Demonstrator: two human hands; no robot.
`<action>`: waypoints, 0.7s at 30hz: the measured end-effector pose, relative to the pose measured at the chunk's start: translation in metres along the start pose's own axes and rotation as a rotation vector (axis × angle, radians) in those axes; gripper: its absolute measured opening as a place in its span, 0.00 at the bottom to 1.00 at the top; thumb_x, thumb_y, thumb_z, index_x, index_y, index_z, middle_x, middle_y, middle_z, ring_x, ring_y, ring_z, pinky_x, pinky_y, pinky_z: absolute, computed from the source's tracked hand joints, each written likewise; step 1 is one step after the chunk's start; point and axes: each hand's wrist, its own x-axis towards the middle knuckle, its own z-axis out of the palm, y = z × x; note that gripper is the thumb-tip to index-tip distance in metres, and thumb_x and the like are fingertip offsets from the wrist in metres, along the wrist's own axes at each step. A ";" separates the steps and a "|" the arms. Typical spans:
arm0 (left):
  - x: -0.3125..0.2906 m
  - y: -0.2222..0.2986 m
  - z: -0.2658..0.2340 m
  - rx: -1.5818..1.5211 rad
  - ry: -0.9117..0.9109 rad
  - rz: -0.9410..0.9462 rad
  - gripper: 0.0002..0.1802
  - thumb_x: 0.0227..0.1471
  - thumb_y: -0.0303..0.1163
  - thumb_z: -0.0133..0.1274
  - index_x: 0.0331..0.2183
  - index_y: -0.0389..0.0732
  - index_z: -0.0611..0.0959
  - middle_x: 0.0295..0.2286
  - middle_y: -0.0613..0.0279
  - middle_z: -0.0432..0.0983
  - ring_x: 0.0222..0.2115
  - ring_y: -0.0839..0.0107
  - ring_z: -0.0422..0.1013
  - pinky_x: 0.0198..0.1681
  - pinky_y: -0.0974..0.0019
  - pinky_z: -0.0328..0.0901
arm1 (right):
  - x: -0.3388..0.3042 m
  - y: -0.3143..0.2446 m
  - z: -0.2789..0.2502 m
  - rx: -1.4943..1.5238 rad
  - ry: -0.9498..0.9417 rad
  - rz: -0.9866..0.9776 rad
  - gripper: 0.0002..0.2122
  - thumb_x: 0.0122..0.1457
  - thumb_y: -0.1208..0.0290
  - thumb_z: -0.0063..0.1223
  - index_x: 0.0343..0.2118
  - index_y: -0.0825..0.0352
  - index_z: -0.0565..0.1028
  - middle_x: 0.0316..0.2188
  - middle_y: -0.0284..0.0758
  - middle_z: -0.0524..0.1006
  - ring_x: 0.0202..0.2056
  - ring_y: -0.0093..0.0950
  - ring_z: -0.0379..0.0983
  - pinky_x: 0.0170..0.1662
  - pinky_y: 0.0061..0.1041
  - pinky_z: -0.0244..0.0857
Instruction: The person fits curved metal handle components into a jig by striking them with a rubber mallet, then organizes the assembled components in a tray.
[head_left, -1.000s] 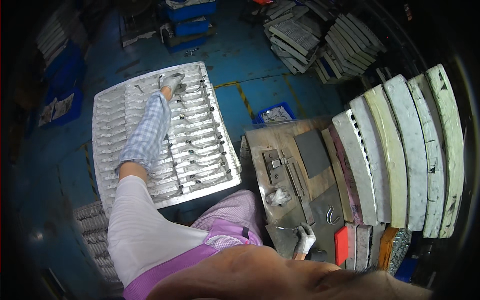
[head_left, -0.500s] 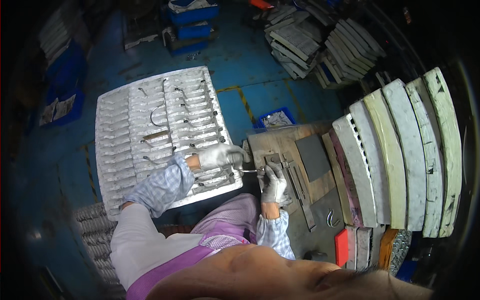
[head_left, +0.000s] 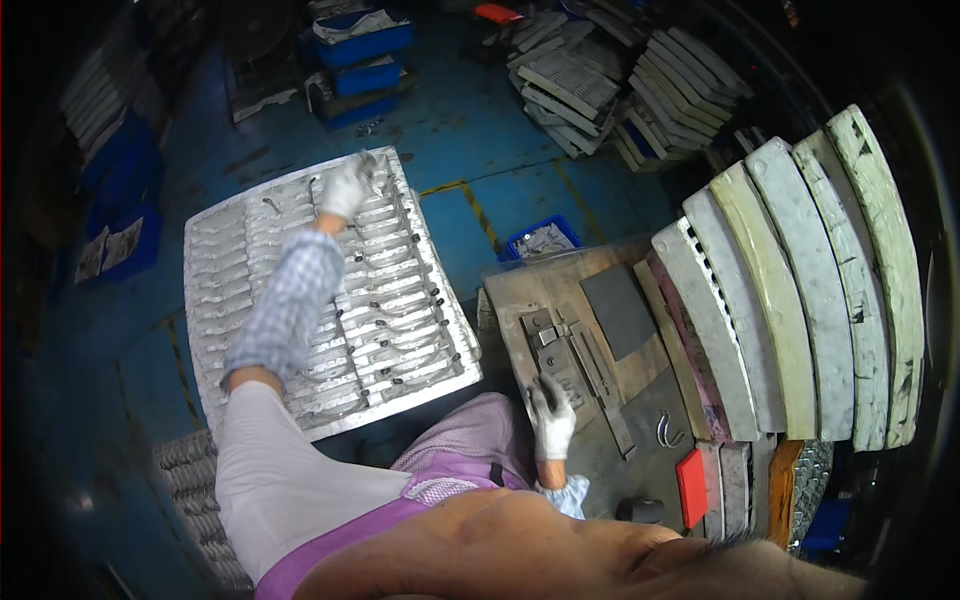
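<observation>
My left hand (head_left: pixel 347 190), in a pale glove, reaches over the far end of a white moulded tray (head_left: pixel 222 330). Its fingers are curled down at the tray's slots; whatever they grip is hidden. Small curved metal pieces with dark ends (head_left: pixel 405 345) lie in rows in the tray's right half. To the right, my right hand (head_left: pixel 552 425), also gloved, is over the near end of a metal fixture (head_left: pixel 556 350) on the workbench. Its darkened fingertips are apart, and I see nothing between them. Two bent shiny metal pieces (head_left: pixel 669 431) rest on the bench to its right.
Tall pale trays (head_left: pixel 790 290) stand on edge along the bench's right side. A dark flat pad (head_left: pixel 617 312) and a red block (head_left: pixel 690 488) are on the bench. Beyond it, a blue bin (head_left: pixel 540 240) stands on the floor. More trays (head_left: pixel 570 85) are stacked farther back.
My left hand has moved from beside the right hand to the tray's far end. My right hand has drawn back slightly. The curved metal piece between them is no longer seen there.
</observation>
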 end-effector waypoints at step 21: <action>0.070 -0.278 0.107 -0.286 -0.308 -0.596 0.22 0.53 0.52 0.50 0.38 0.45 0.84 0.39 0.56 0.80 0.41 0.58 0.75 0.43 0.58 0.69 | -0.097 0.104 -0.065 -0.506 0.060 0.120 0.10 0.53 0.73 0.56 0.39 0.62 0.80 0.36 0.40 0.80 0.39 0.38 0.76 0.44 0.31 0.69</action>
